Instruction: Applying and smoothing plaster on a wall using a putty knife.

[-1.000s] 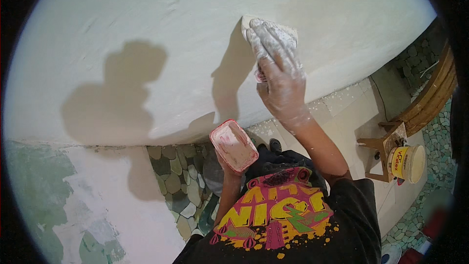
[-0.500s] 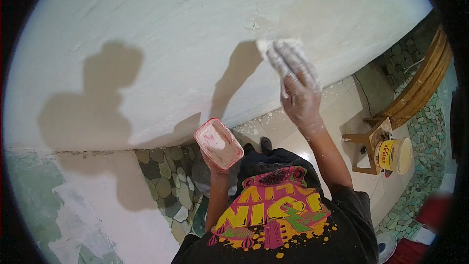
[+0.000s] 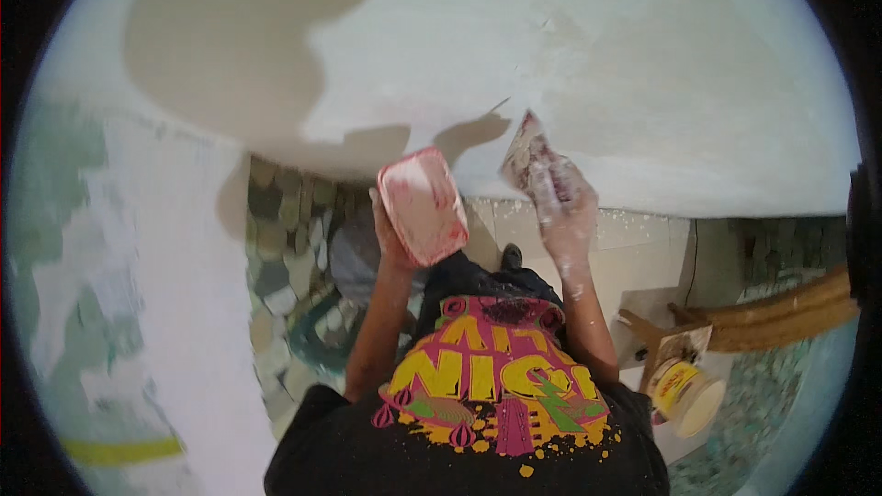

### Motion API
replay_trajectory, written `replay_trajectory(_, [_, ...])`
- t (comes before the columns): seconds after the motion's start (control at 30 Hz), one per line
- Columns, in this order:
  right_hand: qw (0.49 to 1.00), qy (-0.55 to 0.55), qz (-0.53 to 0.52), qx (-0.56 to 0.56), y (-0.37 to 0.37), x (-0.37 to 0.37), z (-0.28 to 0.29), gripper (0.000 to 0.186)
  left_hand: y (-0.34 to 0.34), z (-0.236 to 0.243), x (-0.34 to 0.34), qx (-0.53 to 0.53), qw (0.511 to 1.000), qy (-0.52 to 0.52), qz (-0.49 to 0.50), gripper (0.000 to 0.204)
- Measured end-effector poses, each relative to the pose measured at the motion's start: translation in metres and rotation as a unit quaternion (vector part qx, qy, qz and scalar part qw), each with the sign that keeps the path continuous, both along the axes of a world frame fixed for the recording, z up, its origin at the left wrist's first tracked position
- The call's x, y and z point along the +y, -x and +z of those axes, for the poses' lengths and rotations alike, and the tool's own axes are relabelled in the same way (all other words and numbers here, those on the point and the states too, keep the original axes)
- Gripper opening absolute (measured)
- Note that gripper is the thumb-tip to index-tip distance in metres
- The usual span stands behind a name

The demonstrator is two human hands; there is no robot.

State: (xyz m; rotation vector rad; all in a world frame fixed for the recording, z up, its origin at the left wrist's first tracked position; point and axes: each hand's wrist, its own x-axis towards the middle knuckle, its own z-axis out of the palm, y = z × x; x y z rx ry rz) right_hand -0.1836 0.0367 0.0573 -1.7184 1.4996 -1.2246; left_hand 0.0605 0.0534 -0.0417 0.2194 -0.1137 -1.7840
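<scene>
My left hand (image 3: 390, 237) is wrapped round the side of a red-rimmed rectangular tub (image 3: 439, 213). Whitish paste coats the tub's inside. In my right hand (image 3: 570, 207), smeared white, is a putty knife (image 3: 526, 154) whose flat blade carries pale and reddish smears. The blade points up and stands just to the right of the tub. Ahead is a large off-white wall (image 3: 441, 46) with a rough patch on its right part. Whether the blade touches the wall I cannot tell.
At the lower right a wooden stool (image 3: 684, 345) stands by a yellow-labelled bucket (image 3: 703, 404). A curved wooden beam (image 3: 781, 314) lies behind it. Stone cladding (image 3: 276, 257) and a dark green basin (image 3: 317, 335) are on my left, beside a partly white, partly green wall (image 3: 184, 312).
My right hand has come down and back from the wall, and the putty knife's blade now shows. The tub has risen slightly and turned. The whole view has swung round.
</scene>
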Motion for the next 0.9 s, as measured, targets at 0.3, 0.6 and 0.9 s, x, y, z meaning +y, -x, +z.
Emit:
replay_trajectory(0.3, [0.873,-0.224,0.028,-0.432,0.027,-0.002,0.004,0.024,0.052,0.02,0.007,-0.059,0.995,-0.002,0.075,0.083])
replay_trajectory(0.6, [0.938,-0.231,0.182,-0.183,0.057,0.014,0.044,0.018,0.081,0.018,0.009,-0.11,0.985,-0.009,0.136,0.083])
replay_trajectory(0.9, [0.961,-0.039,0.273,-0.032,0.03,0.021,0.066,0.028,0.078,0.025,-0.01,0.033,0.986,0.073,0.146,0.099])
